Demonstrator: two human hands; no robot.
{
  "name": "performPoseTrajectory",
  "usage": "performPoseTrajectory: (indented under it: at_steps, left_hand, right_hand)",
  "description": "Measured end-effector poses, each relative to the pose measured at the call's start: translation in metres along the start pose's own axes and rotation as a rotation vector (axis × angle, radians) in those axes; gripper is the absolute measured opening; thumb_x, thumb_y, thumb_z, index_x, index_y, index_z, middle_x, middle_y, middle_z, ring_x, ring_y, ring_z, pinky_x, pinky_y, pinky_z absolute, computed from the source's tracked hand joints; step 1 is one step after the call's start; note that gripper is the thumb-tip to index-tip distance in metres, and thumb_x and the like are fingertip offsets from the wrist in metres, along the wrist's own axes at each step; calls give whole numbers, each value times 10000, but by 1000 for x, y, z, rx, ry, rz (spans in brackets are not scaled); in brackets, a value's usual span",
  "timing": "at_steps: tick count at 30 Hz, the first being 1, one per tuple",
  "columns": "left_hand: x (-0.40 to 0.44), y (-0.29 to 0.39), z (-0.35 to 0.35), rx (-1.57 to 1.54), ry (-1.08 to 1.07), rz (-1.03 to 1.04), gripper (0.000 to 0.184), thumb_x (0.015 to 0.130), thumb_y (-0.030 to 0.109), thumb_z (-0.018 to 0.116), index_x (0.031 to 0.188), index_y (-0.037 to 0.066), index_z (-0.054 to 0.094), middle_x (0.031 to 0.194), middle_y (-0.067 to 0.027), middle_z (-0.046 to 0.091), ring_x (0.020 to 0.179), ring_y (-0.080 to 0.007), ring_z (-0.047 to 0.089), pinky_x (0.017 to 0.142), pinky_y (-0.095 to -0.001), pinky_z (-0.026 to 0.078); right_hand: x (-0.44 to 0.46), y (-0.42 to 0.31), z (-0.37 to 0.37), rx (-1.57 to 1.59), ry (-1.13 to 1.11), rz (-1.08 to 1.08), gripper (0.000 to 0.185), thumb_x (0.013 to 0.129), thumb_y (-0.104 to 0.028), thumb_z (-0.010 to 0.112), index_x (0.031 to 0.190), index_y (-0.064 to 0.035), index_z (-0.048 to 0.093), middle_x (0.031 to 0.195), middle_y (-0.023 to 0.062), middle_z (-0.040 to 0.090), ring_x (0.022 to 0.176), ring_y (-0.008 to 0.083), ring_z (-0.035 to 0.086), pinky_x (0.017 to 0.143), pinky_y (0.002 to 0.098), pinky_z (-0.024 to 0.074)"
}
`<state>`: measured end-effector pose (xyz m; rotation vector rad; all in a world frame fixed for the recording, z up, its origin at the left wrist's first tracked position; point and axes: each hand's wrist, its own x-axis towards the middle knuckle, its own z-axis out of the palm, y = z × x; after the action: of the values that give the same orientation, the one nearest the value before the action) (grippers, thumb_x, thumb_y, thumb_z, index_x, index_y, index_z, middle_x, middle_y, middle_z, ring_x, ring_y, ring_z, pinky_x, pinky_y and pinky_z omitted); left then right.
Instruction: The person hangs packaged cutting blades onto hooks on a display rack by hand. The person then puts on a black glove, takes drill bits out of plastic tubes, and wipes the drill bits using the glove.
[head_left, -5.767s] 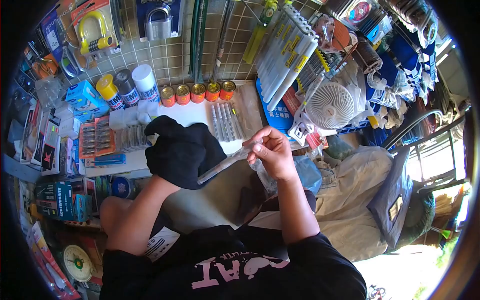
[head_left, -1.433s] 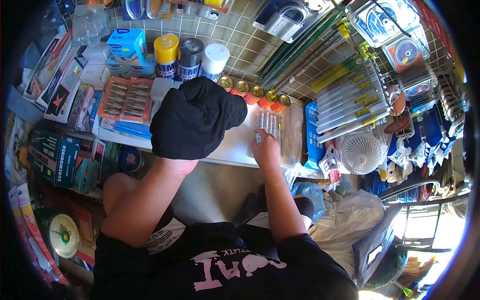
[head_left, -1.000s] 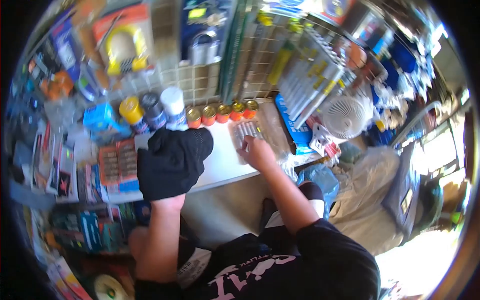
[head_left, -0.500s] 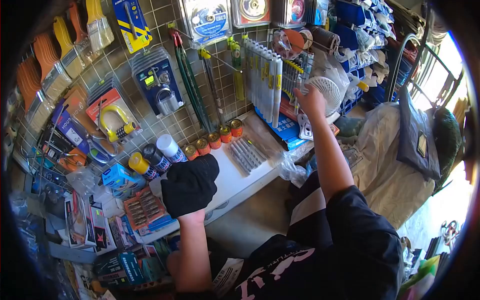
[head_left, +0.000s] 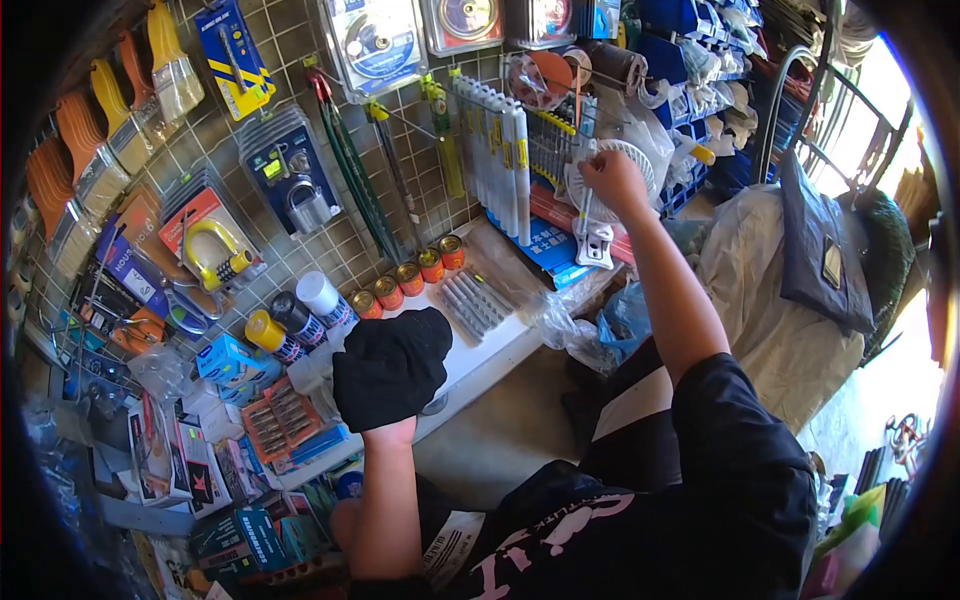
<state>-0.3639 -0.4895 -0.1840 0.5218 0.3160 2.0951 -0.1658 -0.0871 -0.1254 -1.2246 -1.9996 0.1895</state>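
Note:
A bunched black cloth (head_left: 392, 368) covers most of my left hand (head_left: 392, 431), which grips it above the front of the white shelf (head_left: 470, 365). My left fingers are hidden under the fabric. Over at the right end of the shelf, a small white fan (head_left: 640, 165) stands on its base. My right hand (head_left: 616, 184) is at the front of its round grille, fingers curled and closed against it. The exact grip is partly covered by the hand itself.
Spray cans (head_left: 318, 295) and several small orange tins (head_left: 408, 278) line the shelf, beside a pack of drill bits (head_left: 478, 305). White tubes (head_left: 490, 160) hang left of the fan. Paintbrushes (head_left: 100, 160) and padlocks (head_left: 300, 190) hang on the wire grid.
My right hand has shifted from the fan's left edge to across the front of its grille. The fan face has turned a little. My left hand still holds the cloth; the view has shifted slightly.

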Motion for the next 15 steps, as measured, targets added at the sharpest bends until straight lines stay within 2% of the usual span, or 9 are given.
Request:
performPoseTrajectory:
  at_steps: [2,3,5,7,9,10,12,13,15]
  left_hand:
    - [0,-4,-2,102,61,-28,314,986,341,453,1151,97,561,1239,-138,618,1141,-327,600,956,-490,503]
    - [0,-5,-1,572,-24,29,277,973,303,465,1125,101,578,1188,-126,634,1094,-320,613,920,-479,504]
    - [6,-11,6,1409,-283,148,191,926,235,521,1042,116,615,1043,-108,655,968,-314,631,825,-450,497]
    - [15,-20,15,2131,-598,499,90,859,174,609,925,138,657,855,-95,663,811,-317,642,708,-413,482]
    - [9,-32,32,2237,-663,378,161,827,237,691,960,151,662,831,-95,671,814,-316,659,711,-408,500]
    - [-4,-40,41,2098,-522,186,264,808,281,732,1031,157,662,856,-84,685,857,-309,674,739,-422,517]
    - [-25,-53,15,1913,-464,56,498,766,308,799,1202,138,629,926,-83,717,920,-295,705,796,-424,548]
    - [-28,-57,11,1749,-457,-10,468,789,311,797,1182,124,626,997,-75,707,945,-263,701,819,-389,546]
    - [-36,-71,-11,1945,-367,27,408,867,395,713,1150,114,624,899,-40,689,815,-246,685,728,-399,540]
  right_hand:
    - [1,-1,-27,48,-105,-28,347,872,-341,696,842,4,725,770,170,713,696,307,691,698,421,530]
    - [-2,-5,-42,95,-197,-37,333,884,-358,689,919,-32,745,790,168,720,754,322,701,708,413,553]
    - [-24,-26,-68,474,-488,8,303,927,-323,670,981,-31,728,797,122,712,743,244,697,663,355,556]
    - [-61,-53,-83,803,-733,12,273,963,-286,657,1042,-29,705,833,83,700,740,166,682,630,289,557]
    - [-105,-77,-66,1063,-959,-40,273,971,-238,665,1138,-22,654,894,79,689,747,131,670,635,268,567]
    - [-122,-85,-50,1183,-1087,-82,312,965,-209,677,1204,-17,619,921,90,688,751,136,670,649,283,577]
    - [-152,-106,-34,1257,-1121,-105,450,957,-144,686,1350,-20,503,909,97,683,774,133,670,674,289,579]
    - [-159,-105,-18,1265,-1089,-153,504,956,-124,686,1392,-29,453,928,104,687,782,136,670,688,291,579]
    - [-170,-100,2,1310,-1043,-169,522,991,-120,637,1454,-40,412,1015,118,698,809,136,667,718,289,572]
